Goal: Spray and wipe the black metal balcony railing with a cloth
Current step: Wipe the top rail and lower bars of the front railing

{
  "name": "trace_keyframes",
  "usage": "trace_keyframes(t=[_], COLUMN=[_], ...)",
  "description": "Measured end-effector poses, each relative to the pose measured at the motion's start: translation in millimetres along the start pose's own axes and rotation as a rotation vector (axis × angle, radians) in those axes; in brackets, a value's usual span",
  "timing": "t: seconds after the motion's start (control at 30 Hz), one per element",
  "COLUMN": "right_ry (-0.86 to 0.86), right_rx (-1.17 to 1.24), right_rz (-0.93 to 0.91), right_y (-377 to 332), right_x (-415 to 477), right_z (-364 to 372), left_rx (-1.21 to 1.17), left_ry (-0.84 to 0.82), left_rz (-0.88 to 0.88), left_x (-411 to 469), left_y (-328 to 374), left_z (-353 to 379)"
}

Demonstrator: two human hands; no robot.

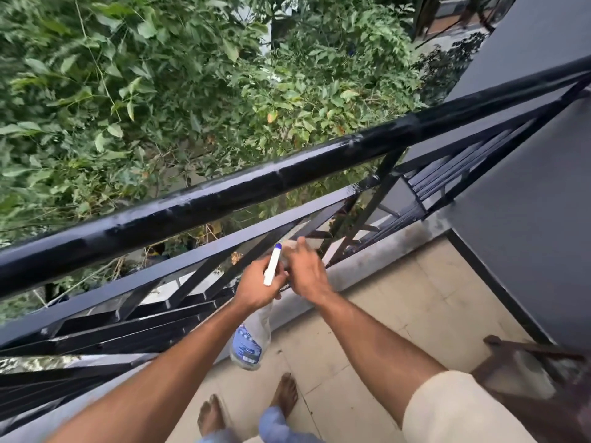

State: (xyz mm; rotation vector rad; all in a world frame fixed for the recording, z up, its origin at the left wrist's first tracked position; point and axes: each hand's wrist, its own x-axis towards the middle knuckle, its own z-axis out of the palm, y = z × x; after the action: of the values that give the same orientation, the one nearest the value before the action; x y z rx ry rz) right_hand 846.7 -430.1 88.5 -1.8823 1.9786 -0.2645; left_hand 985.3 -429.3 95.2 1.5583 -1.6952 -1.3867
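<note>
Left hand point(258, 284) fingers gripping spray bottle point(251, 342), right hand point(307, 271) just beside (blurred, fingers unreadable), black railing point(224, 196) ahead

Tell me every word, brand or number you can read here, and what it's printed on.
Nothing here can be read.
Spray bottle, gripped by the left hand: its blue label carries pale print, too blurred to read.
Black railing: no lettering shows on it.
</note>
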Motion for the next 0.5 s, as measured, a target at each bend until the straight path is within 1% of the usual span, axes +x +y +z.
trace_keyframes(t=[0.03, 0.07, 0.17, 0.23, 0.3, 0.37, 0.4, 0.5], right_ry=[0.012, 0.065, 0.274, 0.41, 0.456, 0.391, 0.323, 0.073], right_rx=[-0.031, -0.009, 0.152, 0.139, 0.106, 0.093, 0.079, 0.005], right_rz=[-0.015, 0.004, 0.144, 0.205, 0.25, 0.278, 0.267, 0.135], right_y=[-2, -3, 15, 30, 31, 17, 9, -13], right_x=[-1, -2, -3, 4, 13, 13, 10, 3], right_z=[4, 3, -19, -31, -33, -24, -14, 24], left_rx=[-0.011, -0.015, 0.014, 0.031, 0.062, 0.075, 0.07, 0.062], left_ry=[0.01, 0.02, 0.025, 0.029, 0.046, 0.05, 0.046, 0.053], left_rz=[-0.013, -0.026, -0.046, -0.068, -0.079, -0.086, -0.094, -0.116], left_x=[-1, 0, -1, -4, -5, -9, -11, -15], left_y=[-3, -6, -19, -27, -35, -43, -48, -61], left_z=[-2, -5, -15, -21, -24, -27, -27, -30])
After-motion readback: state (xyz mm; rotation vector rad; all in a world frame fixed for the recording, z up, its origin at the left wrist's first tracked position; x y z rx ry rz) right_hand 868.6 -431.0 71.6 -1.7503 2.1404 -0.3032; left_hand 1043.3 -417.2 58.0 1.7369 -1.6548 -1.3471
